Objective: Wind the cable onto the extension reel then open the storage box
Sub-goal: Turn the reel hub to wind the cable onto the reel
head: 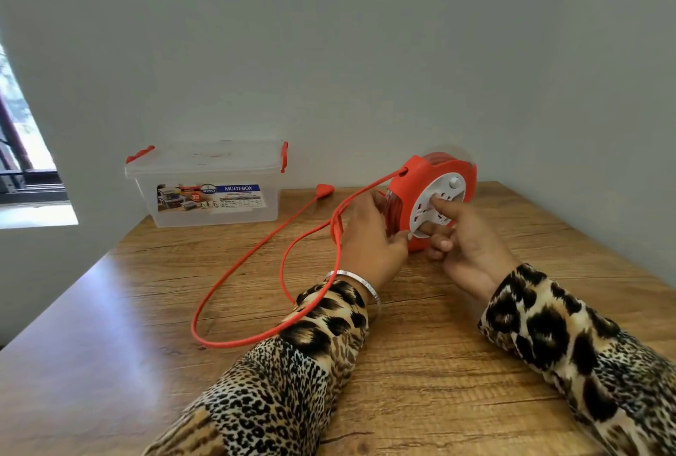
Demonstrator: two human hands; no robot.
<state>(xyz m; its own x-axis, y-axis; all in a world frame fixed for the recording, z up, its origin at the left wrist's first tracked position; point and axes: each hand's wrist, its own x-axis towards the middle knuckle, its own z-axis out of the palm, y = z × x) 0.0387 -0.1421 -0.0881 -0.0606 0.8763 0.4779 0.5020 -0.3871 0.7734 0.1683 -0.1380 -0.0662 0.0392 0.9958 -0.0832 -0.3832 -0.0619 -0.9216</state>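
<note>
Extension reel (433, 199) stands on edge at the table's (146, 309) far right. Left hand (369, 236) grips its left side; right hand (461, 232) presses fingers into the white socket face. Cable (234, 283) loops loose to the left. Storage box (208, 188) stands far left, lid shut.

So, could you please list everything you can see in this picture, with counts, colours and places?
reel: one, red with white socket face, upright on the table's far right.
cable: one, red, looped across the table from the reel's top, over the left sleeve.
plug: one, red, on the table beside the box.
box: one, clear with red clips, lid on, far left against the wall.
table: one, wooden.
window: one, at the left edge.
bangle: one, silver, left wrist.
left hand: grip on the reel's side.
right hand: fingers on the socket face.
</note>
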